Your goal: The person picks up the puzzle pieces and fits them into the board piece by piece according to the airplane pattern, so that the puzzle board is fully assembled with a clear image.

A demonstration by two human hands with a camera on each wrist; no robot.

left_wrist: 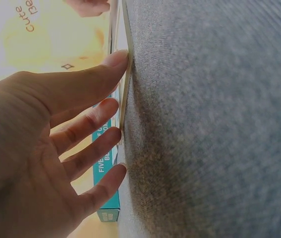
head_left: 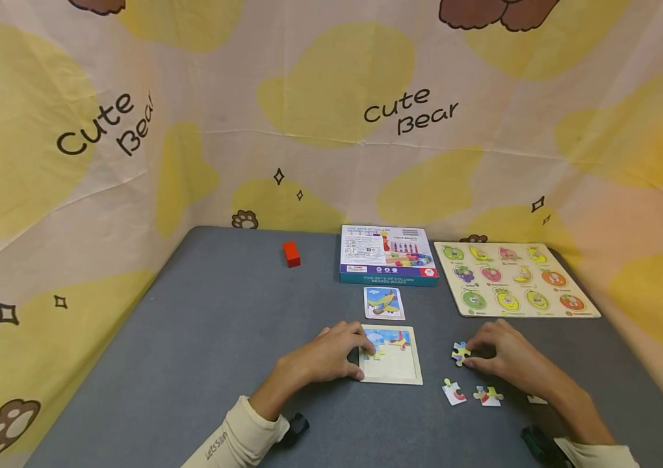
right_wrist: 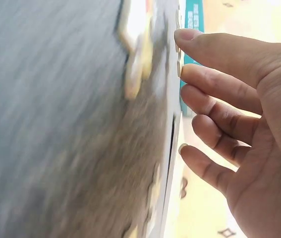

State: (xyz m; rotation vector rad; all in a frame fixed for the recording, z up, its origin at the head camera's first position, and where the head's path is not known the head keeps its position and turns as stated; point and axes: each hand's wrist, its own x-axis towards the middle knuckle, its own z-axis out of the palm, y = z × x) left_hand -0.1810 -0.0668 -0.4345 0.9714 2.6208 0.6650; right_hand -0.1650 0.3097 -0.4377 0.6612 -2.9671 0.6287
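My left hand [head_left: 331,351] rests at the left side of a small wooden puzzle tray [head_left: 406,374]. Its index finger reaches over several fitted pieces with a sky and plane picture, and its thumb [left_wrist: 114,58] touches the edge. The other fingers are spread in the left wrist view. On the right, my right hand [head_left: 509,354] pinches a blue and yellow jigsaw piece [head_left: 460,353] between thumb [right_wrist: 189,35] and index finger, close over the table. Nearer lie a white and red piece [head_left: 454,393] and a multicoloured piece [head_left: 488,396]; another piece [head_left: 536,400] is partly hidden by the right wrist.
Behind the tray lies a picture card [head_left: 384,303] of a yellow plane. A boxed toy set [head_left: 387,257] sits farther back, with a wooden fruit board [head_left: 515,279] to its right. A red block [head_left: 291,254] stands at back left. Printed cloth [head_left: 320,84] hangs around the table.
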